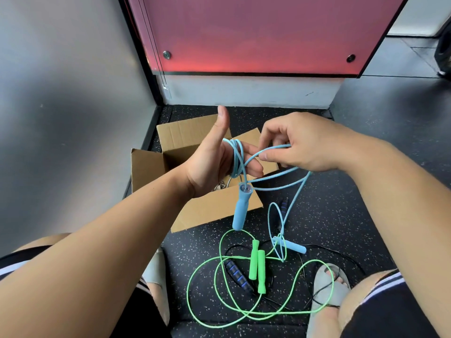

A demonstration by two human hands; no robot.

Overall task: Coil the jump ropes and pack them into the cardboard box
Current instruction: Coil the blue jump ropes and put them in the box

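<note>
Here, the blue jump rope [234, 159] is partly coiled: several turns of cord pass round the palm of the left hand [210, 164], whose thumb points up and whose fingers lie extended (not clenched on the cord). The first handle [240, 208] hangs just below that hand. The right hand [310, 145] pinches the cord between thumb and fingers, just beside the left fingertips. The second handle [294, 246] lies on the floor [341, 215], well below the right hand. The cardboard box [214, 211] stands open beneath the left hand. The green jump rope [256, 264] and the black jump rope [238, 276] lie loose below both hands.
</note>
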